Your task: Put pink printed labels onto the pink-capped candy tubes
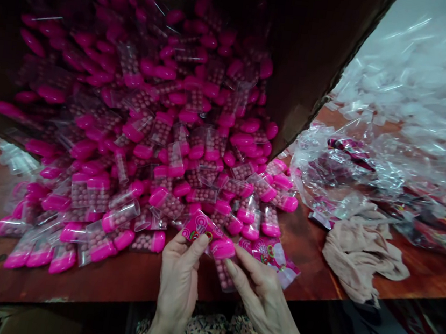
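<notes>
My left hand [180, 275] is closed, its thumb pressing on a pink printed sleeve [198, 227] with colourful pictures. My right hand [267, 291] pinches a small clear candy container [224, 269] with a pink cap, filled with pinkish balls. The container's capped end points up, close against the sleeve's right edge; I cannot tell whether it is inside the sleeve. More printed sleeves [273, 255] lie on the table just beyond my right hand. A large heap of similar capped containers [175, 158] spreads in front of both hands.
The heap spills from a dark cardboard box [305, 90] lying open towards me onto the reddish wooden table [119, 287]. At the right are a crumpled beige cloth [363, 246], clear plastic bags [340, 170] and a pile of transparent pieces [428, 84].
</notes>
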### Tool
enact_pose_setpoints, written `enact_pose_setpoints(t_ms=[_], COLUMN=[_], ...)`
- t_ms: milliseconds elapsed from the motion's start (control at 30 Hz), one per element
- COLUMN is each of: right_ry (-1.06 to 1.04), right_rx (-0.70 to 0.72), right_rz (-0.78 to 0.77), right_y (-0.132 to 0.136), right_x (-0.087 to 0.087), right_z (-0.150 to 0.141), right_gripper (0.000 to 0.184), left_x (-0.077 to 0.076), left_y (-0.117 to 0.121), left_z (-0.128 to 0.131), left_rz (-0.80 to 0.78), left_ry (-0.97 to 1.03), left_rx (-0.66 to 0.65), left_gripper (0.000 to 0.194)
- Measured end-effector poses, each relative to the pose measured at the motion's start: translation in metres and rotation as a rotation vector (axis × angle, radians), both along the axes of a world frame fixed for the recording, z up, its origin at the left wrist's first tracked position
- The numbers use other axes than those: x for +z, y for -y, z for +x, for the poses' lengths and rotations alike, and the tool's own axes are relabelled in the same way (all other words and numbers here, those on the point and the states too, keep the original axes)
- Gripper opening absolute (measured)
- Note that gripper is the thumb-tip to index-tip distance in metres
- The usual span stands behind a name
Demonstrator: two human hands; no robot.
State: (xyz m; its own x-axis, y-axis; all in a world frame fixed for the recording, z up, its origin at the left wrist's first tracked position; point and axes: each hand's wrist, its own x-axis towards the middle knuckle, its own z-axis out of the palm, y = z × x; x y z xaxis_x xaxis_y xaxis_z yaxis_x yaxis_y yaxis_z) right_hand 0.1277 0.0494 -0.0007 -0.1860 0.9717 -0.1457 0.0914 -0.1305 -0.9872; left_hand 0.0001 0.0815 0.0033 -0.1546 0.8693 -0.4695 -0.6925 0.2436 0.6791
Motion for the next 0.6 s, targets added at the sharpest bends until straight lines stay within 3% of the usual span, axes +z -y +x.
enact_pose_setpoints(t_ms=[267, 600], right_ry=[0.036, 0.085], right_rx=[0.053, -0.062], right_rz=[0.060, 0.165], right_y=[0.002, 0.012], right_x=[-0.001, -0.015], right_z=[0.000, -0.002], right_gripper=[0.025, 0.036], left_x=[-0.008, -0.008], left_y=[0.004, 0.007], left_z=[0.002, 0.005], left_rz=[0.073, 0.079], left_ry=[-0.143, -0.028], left_rx=[-0.099, -0.166], left_gripper=[0.022, 0.032])
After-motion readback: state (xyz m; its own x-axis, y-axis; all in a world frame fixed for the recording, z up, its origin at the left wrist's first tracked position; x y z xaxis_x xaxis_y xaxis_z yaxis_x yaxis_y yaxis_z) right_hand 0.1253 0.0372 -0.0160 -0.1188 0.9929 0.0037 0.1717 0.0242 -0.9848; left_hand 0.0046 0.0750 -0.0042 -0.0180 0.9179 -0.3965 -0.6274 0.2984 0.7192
